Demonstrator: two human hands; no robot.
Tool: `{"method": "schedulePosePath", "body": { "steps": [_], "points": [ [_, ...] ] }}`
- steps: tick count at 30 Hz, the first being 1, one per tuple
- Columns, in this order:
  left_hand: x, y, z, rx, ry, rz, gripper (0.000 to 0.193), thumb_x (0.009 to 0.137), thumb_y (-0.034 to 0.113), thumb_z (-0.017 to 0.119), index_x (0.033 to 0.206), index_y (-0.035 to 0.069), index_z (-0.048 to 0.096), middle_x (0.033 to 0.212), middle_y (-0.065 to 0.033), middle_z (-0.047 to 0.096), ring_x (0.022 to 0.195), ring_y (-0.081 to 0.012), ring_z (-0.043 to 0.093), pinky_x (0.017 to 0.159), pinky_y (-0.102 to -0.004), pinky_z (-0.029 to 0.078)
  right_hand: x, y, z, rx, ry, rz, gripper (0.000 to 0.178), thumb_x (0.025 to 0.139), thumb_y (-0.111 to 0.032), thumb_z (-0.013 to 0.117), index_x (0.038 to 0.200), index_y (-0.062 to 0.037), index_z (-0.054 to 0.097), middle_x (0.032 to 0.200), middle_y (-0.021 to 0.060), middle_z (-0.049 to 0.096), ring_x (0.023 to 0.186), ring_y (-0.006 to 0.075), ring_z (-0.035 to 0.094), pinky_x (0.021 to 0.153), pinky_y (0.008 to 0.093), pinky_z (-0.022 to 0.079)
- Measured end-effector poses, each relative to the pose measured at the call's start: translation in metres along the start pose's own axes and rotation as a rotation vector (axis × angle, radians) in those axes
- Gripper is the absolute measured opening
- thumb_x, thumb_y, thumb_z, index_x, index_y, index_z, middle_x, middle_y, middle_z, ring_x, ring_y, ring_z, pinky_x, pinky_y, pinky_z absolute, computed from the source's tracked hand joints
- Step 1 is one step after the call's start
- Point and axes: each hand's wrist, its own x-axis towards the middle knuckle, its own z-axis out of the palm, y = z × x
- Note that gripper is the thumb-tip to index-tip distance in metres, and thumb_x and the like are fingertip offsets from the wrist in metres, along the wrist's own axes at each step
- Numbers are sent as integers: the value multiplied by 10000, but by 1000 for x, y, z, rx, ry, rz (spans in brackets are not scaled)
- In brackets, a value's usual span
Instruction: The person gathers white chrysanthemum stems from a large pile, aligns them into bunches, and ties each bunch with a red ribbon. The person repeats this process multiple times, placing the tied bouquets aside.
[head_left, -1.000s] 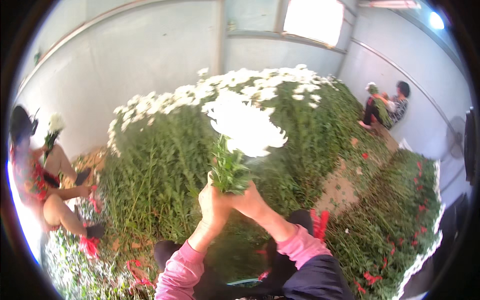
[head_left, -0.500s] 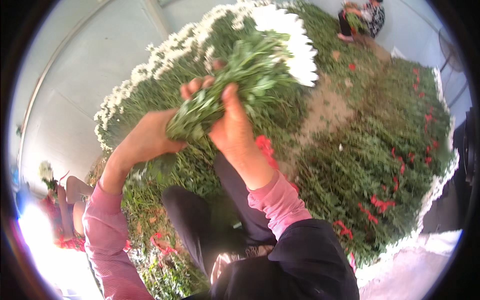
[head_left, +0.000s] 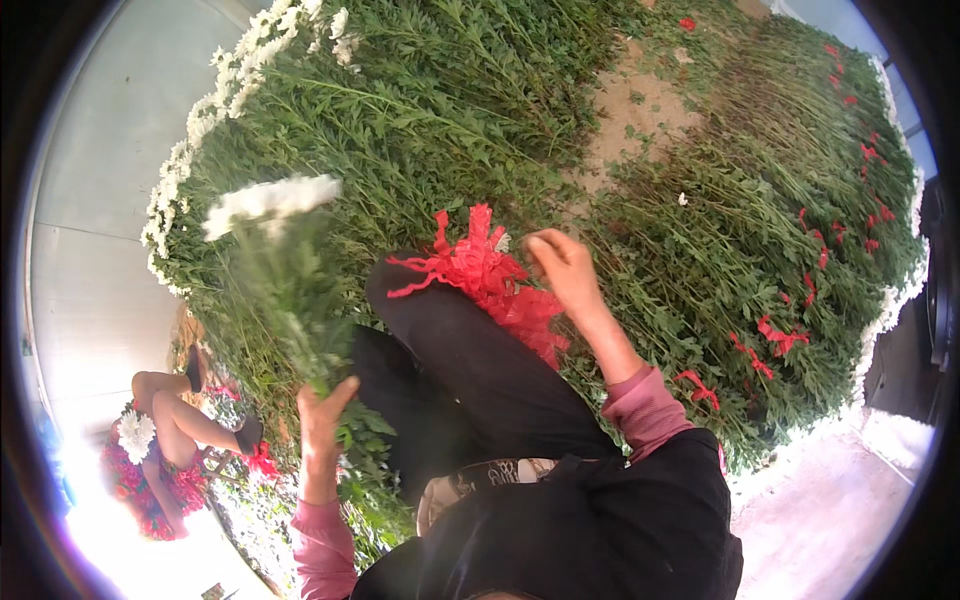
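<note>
My left hand [head_left: 322, 425] is closed around the stems of a bunch of white chrysanthemums [head_left: 290, 270]. The bunch stands roughly upright to the left of my knees, its flower heads at the top; motion blurs it. A pile of red strips [head_left: 490, 275] lies over my right knee and thigh. Just right of these strips hovers my right hand [head_left: 568, 270], fingers loosely bent and a little apart, with nothing seen in them.
Cut chrysanthemums [head_left: 420, 110] lie in a deep bank ahead, white heads along the left edge. On the right, more stems [head_left: 720, 270] carry red ties [head_left: 780, 335]. Bare ground [head_left: 640, 110] shows between the banks. Another person's legs [head_left: 185, 420] are at the left.
The bunch has moved down and left in my left hand, its heads now pointing up. My right hand has let go of it and moved right, beside the red strips. My view has tilted lower.
</note>
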Motion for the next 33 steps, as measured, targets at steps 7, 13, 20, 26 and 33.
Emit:
{"method": "schedulePosePath", "body": {
  "steps": [7, 13, 20, 26, 33],
  "points": [
    [2, 18, -35, 204, 106, 99, 257, 820, 39, 746, 1059, -31, 683, 919, -59, 708, 768, -125, 635, 715, -271, 515, 21, 19, 48, -46, -33, 46, 258, 910, -273, 726, 944, -17, 727, 756, -13, 654, 671, 61, 559, 610, 244, 449],
    [19, -9, -11, 91, 43, 65, 355, 814, 66, 757, 1139, -40, 662, 1041, -72, 698, 917, -142, 622, 861, -289, 490, 27, 22, 56, 287, -36, 151, 174, 876, -164, 759, 960, -16, 723, 812, -13, 681, 722, 56, 592, 625, 216, 470],
    [22, -10, -20, -43, 29, 79, 329, 819, 34, 730, 1132, -40, 659, 991, -58, 696, 855, -132, 630, 800, -277, 505, 11, 17, 49, 488, 20, 65, 157, 900, -128, 738, 1045, -100, 685, 728, -47, 628, 597, 35, 571, 509, 206, 424],
    [19, -5, -22, -151, 26, 44, 280, 825, 25, 719, 1093, -37, 669, 965, -58, 699, 821, -131, 648, 761, -269, 516, 6, 9, 38, 575, 31, 79, 144, 921, -133, 715, 1054, -83, 689, 731, -35, 640, 591, 52, 584, 495, 205, 428],
    [18, -9, -23, -194, 55, 38, 329, 819, 20, 720, 1136, -40, 656, 997, -64, 699, 834, -140, 649, 780, -276, 517, 5, 3, 28, 367, 5, 76, 100, 905, -160, 743, 964, -86, 709, 743, -39, 652, 574, 43, 590, 487, 187, 432]
  ]
}}
